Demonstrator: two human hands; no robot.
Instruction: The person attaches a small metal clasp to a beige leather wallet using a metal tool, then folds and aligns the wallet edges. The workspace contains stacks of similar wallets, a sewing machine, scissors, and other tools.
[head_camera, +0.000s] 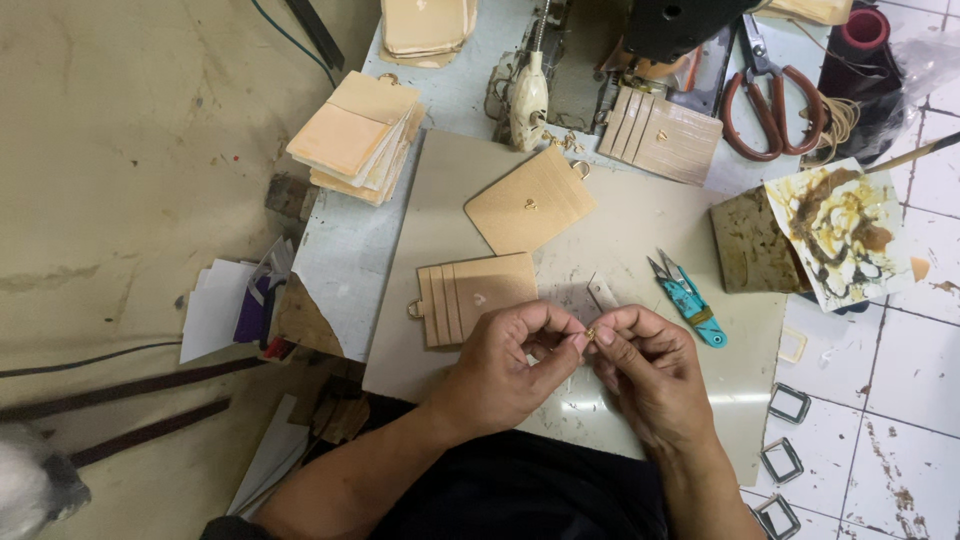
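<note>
Both hands pinched on 1 small gold fitting.
Left hand (510, 365) and right hand (640, 365) met fingertip to fingertip, each grip closed on the gold fitting (590, 334) above the grey board (640, 220). Tan card holder (470, 296) lay just beside the left hand; teal snips (690, 300) near the right.

Shiny gold metal fitting (590, 333), matt tan leather panels (472, 297) — smooth grey board (640, 230)
</note>
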